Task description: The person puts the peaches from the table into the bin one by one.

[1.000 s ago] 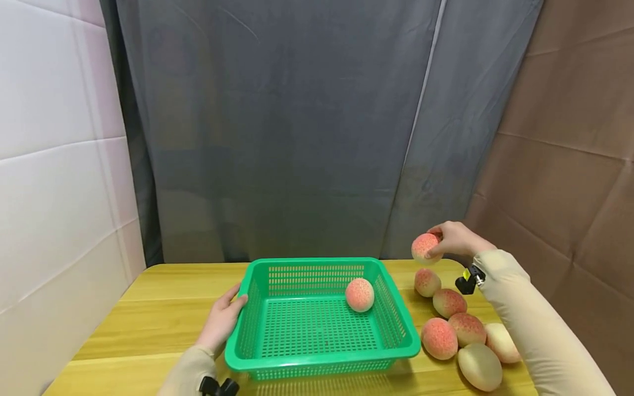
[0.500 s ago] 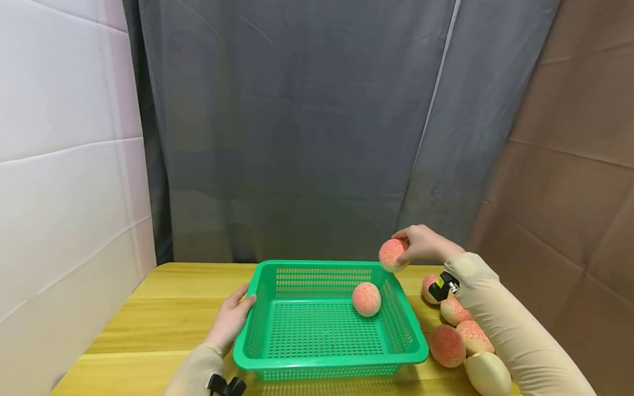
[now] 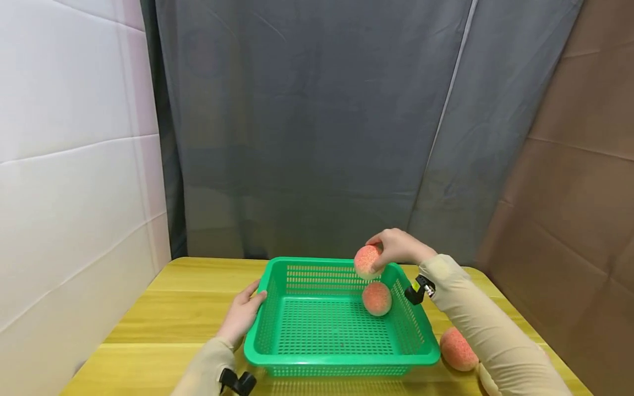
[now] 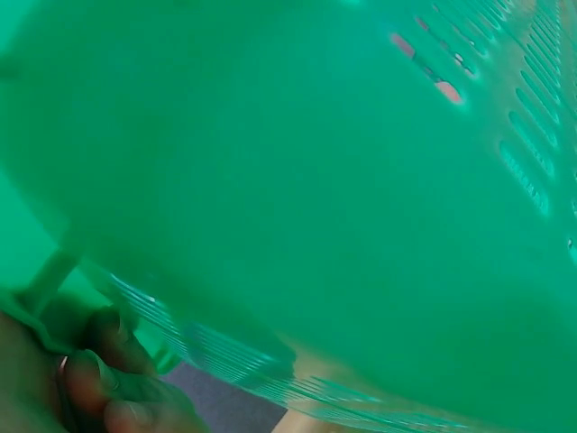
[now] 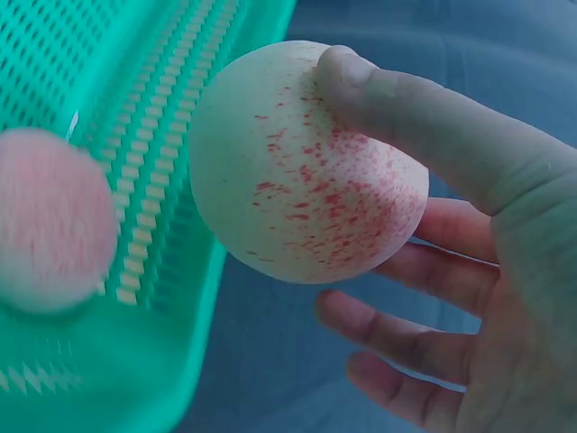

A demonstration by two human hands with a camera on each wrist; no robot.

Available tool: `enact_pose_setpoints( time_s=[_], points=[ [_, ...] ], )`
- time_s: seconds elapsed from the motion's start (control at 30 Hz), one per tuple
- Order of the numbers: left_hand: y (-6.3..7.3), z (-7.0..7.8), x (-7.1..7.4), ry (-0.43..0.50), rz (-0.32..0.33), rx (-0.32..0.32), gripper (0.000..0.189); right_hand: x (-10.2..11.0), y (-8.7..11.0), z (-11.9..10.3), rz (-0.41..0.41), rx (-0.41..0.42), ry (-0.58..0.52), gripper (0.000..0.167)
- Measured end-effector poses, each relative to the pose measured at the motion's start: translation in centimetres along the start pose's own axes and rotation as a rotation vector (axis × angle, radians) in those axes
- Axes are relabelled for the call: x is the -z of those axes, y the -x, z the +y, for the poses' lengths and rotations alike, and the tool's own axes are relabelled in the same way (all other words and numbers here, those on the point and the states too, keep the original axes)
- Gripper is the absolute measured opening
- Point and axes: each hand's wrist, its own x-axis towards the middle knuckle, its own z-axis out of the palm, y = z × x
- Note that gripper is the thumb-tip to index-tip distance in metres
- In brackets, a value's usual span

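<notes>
A green plastic basket (image 3: pixel 342 360) with slotted walls stands on the wooden table. My left hand (image 3: pixel 240 314) grips its left rim, thumb on top; in the left wrist view the fingertips (image 4: pixel 126 410) curl beneath the rim. Over the basket's back right corner, my right hand (image 3: pixel 401 247) holds a pink-and-cream peach (image 3: pixel 365 263) between thumb and fingers. The right wrist view shows the thumb (image 5: pixel 388 95) on the speckled side of this peach. Below it, a second peach (image 3: pixel 377 300) lies inside the basket near the right wall.
To the right of the basket, another peach (image 3: pixel 458 349) lies on the table (image 3: pixel 148 319). A pale one (image 3: pixel 487 380) is partly covered by the right sleeve (image 3: pixel 495 335). A grey curtain (image 3: pixel 307 137) hangs behind the table.
My right hand has carried the peach leftward from above the loose peaches to over the basket. The left hand keeps its grip on the rim. The head view has shifted slightly.
</notes>
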Motion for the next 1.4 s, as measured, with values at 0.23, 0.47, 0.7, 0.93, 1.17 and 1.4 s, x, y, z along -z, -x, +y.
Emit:
enact_pose_setpoints(
  time_s=[0.23,0.47,0.7,0.93,1.17,1.4],
  points=[
    [0.1,0.0,0.2,-0.013,0.012,-0.012,0.049,-3.1,-2.5,-2.7,-0.044,0.099,-0.001,0.056],
    [0.3,-0.3,-0.3,-0.005,-0.005,-0.029,0.051,-5.8,-3.9,-4.5,-0.077,0.115,-0.024,0.058],
    [0.5,-0.3,-0.7,0.002,-0.008,-0.025,0.051,-7.6,-4.8,-5.5,-0.091,0.121,-0.037,0.058],
    [0.8,0.0,-1.0,0.016,-0.003,0.000,0.051,-9.4,-5.5,-6.5,-0.096,0.156,-0.031,0.059],
    [1.0,0.2,-1.4,0.021,-0.024,-0.016,0.053,-10.9,-5.7,-7.4,-0.098,0.159,-0.059,0.060],
    [1.2,0.4,-1.8,0.021,-0.036,-0.015,0.055,-11.8,-5.7,-7.6,-0.090,0.162,-0.053,0.064]
  ],
)
